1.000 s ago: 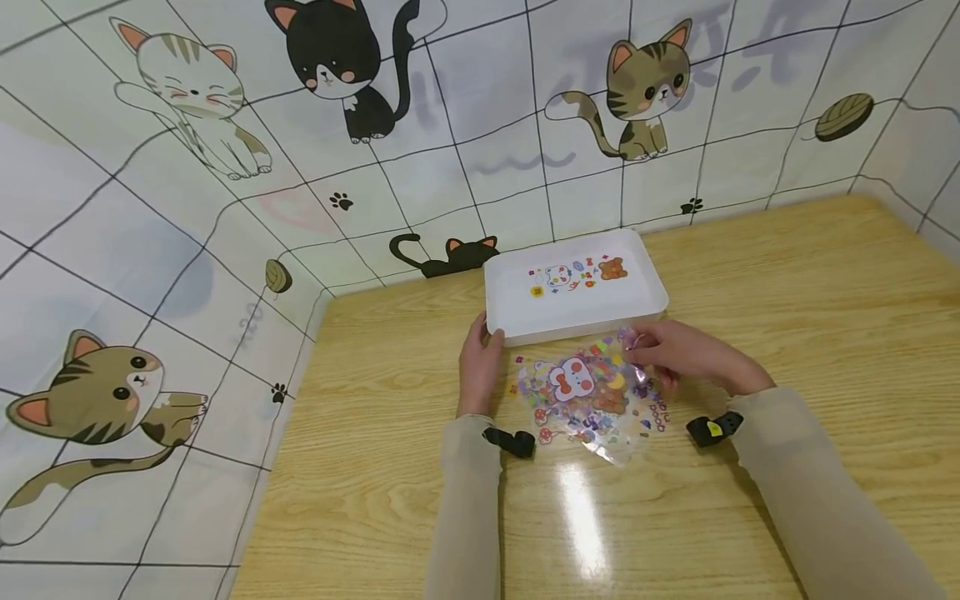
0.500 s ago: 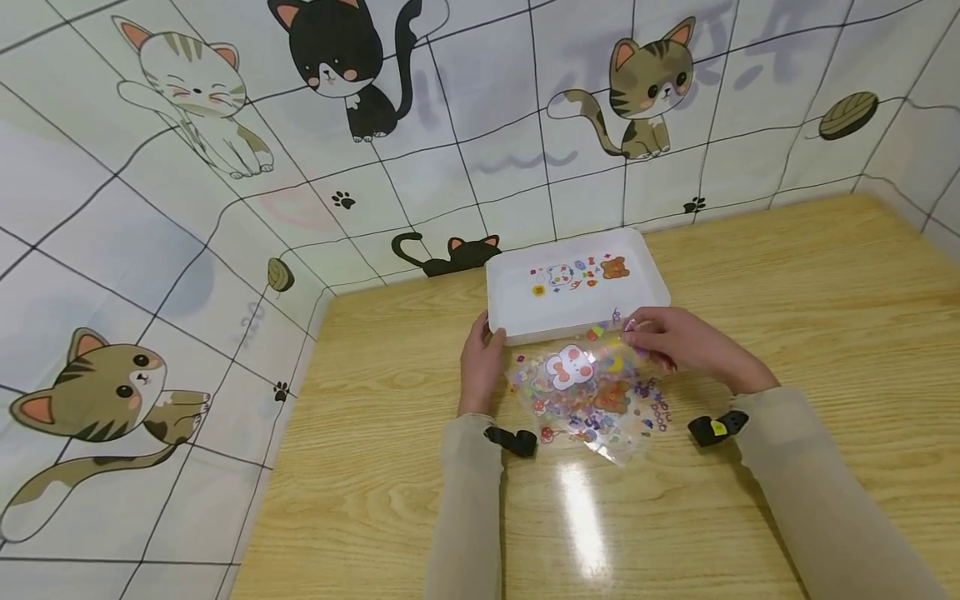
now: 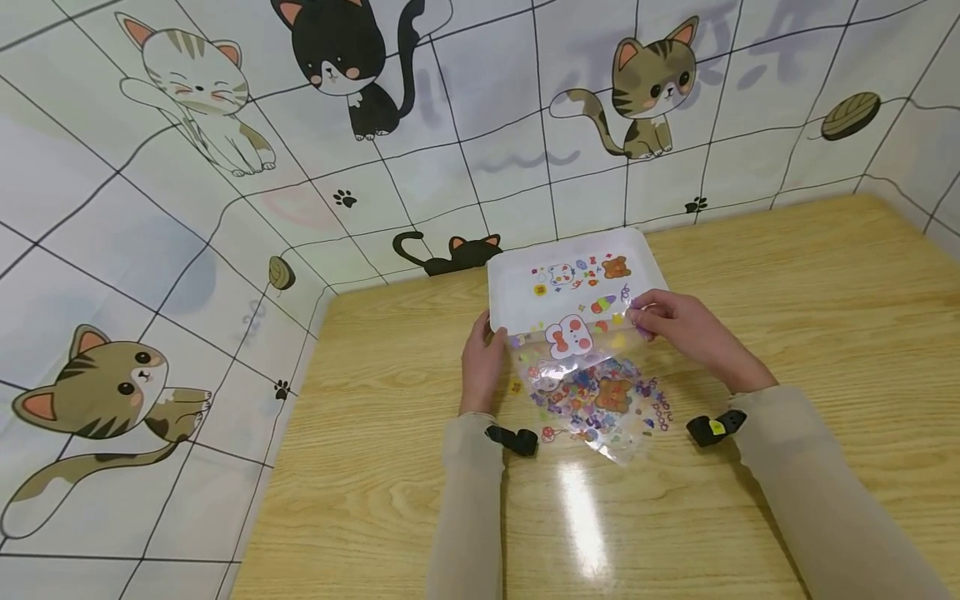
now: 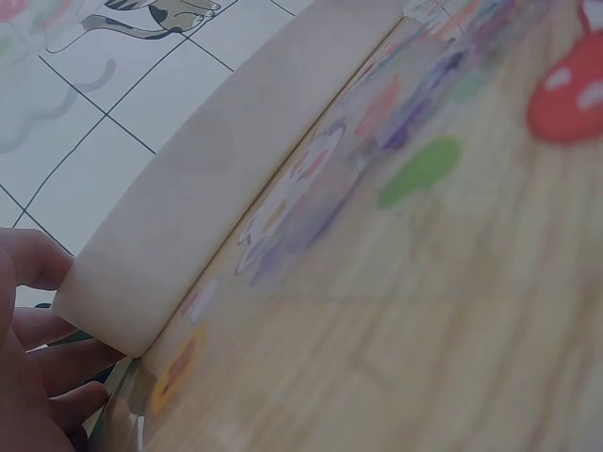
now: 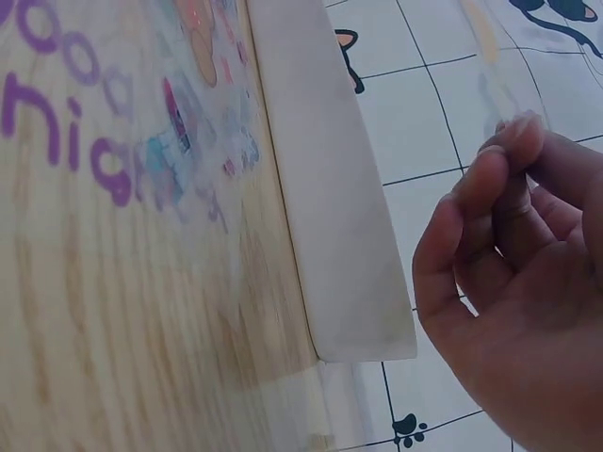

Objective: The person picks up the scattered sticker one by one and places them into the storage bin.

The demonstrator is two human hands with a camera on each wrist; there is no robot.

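Note:
A white tray (image 3: 577, 310) with a printed bottom stands against the back wall. My left hand (image 3: 482, 367) grips its front left corner; in the left wrist view fingers (image 4: 71, 363) lie against the end of the tray's wall. In front lies a clear plastic bag (image 3: 613, 395) printed with a rabbit, a bear and purple lettering, small colourful pieces massed in its lower part. Between thumb and fingertips my right hand (image 3: 686, 329) pinches its upper right edge. That upper part is lifted and overlaps the tray's front wall in the head view. Clear film shows at the right fingertips.
The tray's wall (image 5: 330, 217) rises from the wooden table (image 3: 375, 450) close to both hands. A tiled wall (image 3: 510, 100) with cartoon cats encloses the back and left. Black straps with small cameras (image 3: 517, 442) sit on both wrists.
My right hand has moved up and away from me, raising the bag's upper edge over the tray's front. The colourful pieces now gather lower in the bag. My left hand stays at the tray's corner.

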